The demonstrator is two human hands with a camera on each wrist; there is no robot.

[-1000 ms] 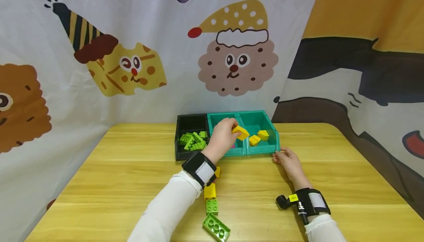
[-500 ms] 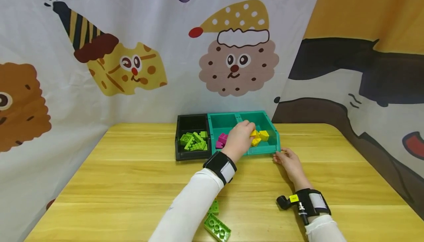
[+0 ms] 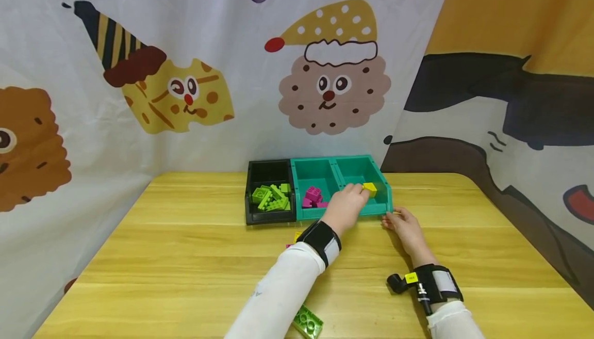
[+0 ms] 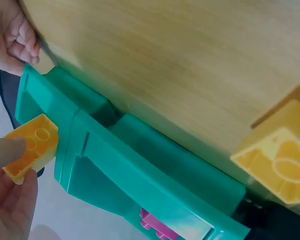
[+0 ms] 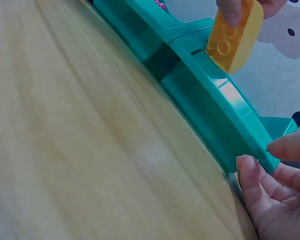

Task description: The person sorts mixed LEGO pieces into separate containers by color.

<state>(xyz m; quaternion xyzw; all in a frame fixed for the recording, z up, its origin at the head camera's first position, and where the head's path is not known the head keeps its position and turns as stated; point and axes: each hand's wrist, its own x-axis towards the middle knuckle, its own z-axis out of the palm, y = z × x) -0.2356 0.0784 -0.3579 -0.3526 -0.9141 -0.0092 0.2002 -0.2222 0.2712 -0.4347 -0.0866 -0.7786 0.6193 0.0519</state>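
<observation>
My left hand [image 3: 345, 207] is at the front of the right compartment of the teal bin [image 3: 378, 208]. In the left wrist view its thumb and fingers pinch a yellow brick [image 4: 42, 150], hollow side showing, at the bin's rim; in the head view this brick is hidden behind the hand. Another yellow brick [image 3: 369, 189] lies in that compartment, just past the fingertips. My right hand [image 3: 406, 228] grips the bin's front right corner, thumb low on the front wall and a finger at the rim.
Magenta bricks [image 3: 313, 194] lie in the teal bin's left compartment. Left of it stands a black bin [image 3: 271, 219] with several green bricks [image 3: 271, 199]. A green brick [image 3: 308, 323] and a yellow brick [image 3: 297, 236] lie on the table, partly behind my left forearm. A printed curtain hangs behind.
My left hand has moved right from over the teal bin's left compartment to its right one, then slightly towards me. The right hand keeps its place at the corner.
</observation>
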